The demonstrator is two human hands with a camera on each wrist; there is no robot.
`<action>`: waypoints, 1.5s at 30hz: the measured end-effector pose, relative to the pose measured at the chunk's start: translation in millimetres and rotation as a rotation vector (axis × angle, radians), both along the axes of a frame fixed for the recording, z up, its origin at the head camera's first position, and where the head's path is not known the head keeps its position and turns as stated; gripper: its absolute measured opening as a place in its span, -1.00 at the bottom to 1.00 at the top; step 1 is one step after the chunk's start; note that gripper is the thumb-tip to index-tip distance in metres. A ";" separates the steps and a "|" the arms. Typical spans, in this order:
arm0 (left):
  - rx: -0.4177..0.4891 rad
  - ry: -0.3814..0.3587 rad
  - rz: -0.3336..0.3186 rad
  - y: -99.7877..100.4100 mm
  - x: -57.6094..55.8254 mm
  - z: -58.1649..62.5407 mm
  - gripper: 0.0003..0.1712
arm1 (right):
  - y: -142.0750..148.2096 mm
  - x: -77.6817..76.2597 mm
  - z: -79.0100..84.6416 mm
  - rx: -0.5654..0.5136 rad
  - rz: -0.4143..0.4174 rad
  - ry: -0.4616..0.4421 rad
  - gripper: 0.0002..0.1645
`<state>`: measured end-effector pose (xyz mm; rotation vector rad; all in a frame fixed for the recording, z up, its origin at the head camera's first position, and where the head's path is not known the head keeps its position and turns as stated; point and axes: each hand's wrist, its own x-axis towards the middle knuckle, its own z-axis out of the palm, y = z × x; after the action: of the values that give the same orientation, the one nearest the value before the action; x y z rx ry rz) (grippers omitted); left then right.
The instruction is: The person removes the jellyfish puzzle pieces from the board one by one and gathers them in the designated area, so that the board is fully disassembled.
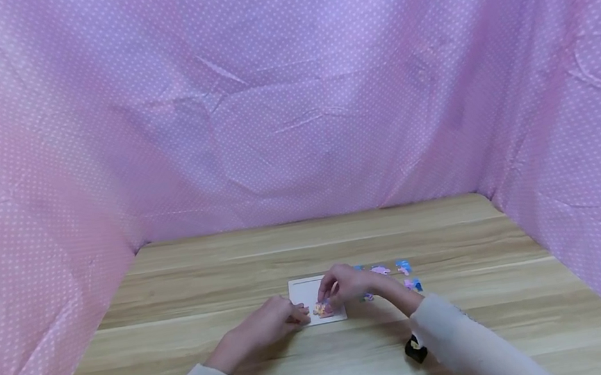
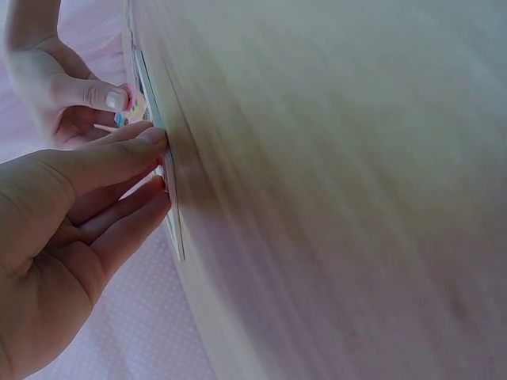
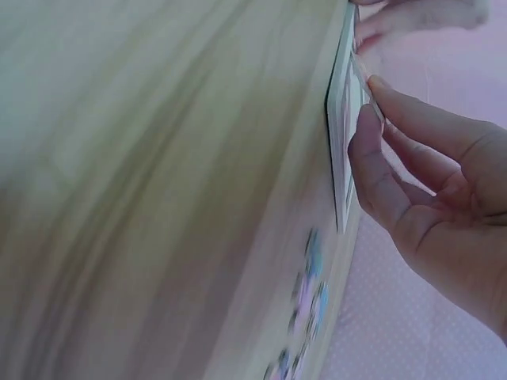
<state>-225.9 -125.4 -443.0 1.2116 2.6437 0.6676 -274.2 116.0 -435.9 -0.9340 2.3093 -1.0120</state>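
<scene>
A shallow white puzzle tray (image 1: 301,290) lies on the table, its left front corner partly covered by my left hand (image 1: 280,321). That hand has its thumb and fingers bent at a puzzle piece (image 1: 307,311) by the tray's left edge, mostly hidden under the fingertips. Over the tray's right half, my right hand (image 1: 347,284) pinches a yellow and pink puzzle piece (image 1: 323,308) between thumb and fingers. The right wrist view shows this puzzle piece (image 3: 366,83) edge-on, tilted close above the tray (image 3: 339,134).
Right of the tray lie several loose puzzle pieces, among them a pink piece (image 1: 381,270), a blue piece (image 1: 403,266) and a pink and blue piece (image 1: 413,285). The wooden table (image 1: 203,280) is enclosed by pink dotted cloth (image 1: 293,137).
</scene>
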 end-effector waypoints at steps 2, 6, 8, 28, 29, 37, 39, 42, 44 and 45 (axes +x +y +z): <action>-0.009 0.009 -0.002 -0.7 -0.2 0.7 -0.75 | 5.9 -0.4 0.2 -0.023 -0.007 -0.011 -0.74; -0.020 0.017 -0.017 -0.9 -0.6 1.2 -0.76 | 15.7 0.1 -2.3 -0.056 -0.029 -0.039 -0.79; -0.024 0.025 -0.029 -0.7 -1.4 0.4 -0.76 | 19.9 0.6 -3.9 -0.062 -0.051 -0.060 -0.82; -0.022 0.026 -0.014 -7.0 -3.2 0.5 -0.75 | 91.2 -0.5 -0.7 -0.125 -0.147 -0.126 -0.79; -0.020 0.021 -0.013 -7.2 -3.6 0.7 -0.74 | 94.1 -0.1 -1.0 -0.124 -0.153 -0.134 -0.79; -0.010 0.023 -0.018 -9.3 -4.7 1.6 -0.73 | 116.3 8.8 -1.9 -0.115 -0.174 -0.207 -0.78; -0.005 0.022 -0.021 -9.3 -4.8 1.5 -0.73 | 120.2 11.8 -1.9 -0.110 -0.189 -0.224 -0.78; -0.009 0.010 -0.015 -9.2 -4.6 1.2 -0.72 | 123.4 15.1 -1.9 -0.108 -0.205 -0.227 -0.79; -0.012 0.006 -0.015 -9.0 -4.9 0.4 -0.73 | 124.1 16.1 -2.1 -0.104 -0.205 -0.207 -0.80; -0.012 0.004 -0.015 -8.8 -5.1 0.3 -0.73 | 124.1 16.1 -2.1 -0.104 -0.199 -0.194 -0.81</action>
<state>-231.0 -134.2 -442.7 1.2292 2.6354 0.6461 -258.1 240.1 -438.0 -0.6212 2.2353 -1.2561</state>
